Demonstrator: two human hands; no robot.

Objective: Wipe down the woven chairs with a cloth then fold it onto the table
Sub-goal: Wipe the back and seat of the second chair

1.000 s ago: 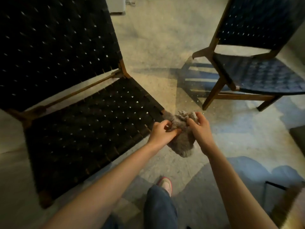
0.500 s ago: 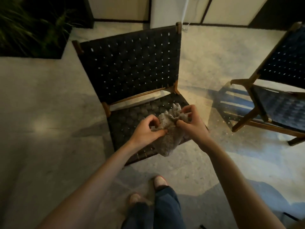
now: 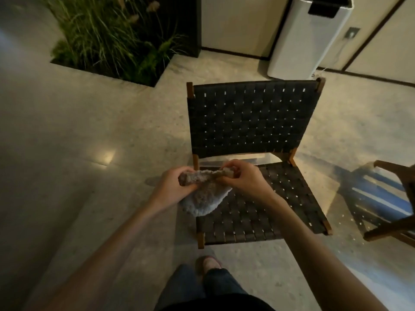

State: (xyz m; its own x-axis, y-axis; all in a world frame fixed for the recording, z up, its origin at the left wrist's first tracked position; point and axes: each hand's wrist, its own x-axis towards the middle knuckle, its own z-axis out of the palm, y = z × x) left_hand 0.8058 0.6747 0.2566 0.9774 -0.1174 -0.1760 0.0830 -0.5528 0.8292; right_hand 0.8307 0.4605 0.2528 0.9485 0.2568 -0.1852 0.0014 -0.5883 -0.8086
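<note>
Over the near-left part of the woven chair's point(image 3: 249, 122) seat, as seen, the left hand point(image 3: 171, 186) and right hand point(image 3: 243, 176) each pinch an end of the grey cloth point(image 3: 203, 197). Its top edge is bunched between them and the rest sags, apparently clear of the seat. Bunched like this, it would likely wipe only a narrow strip or catch in the weave gaps, and a loose pinch could drop it. Right of that chair, a second chair point(image 3: 395, 198) is cut off by the frame. No table shows.
</note>
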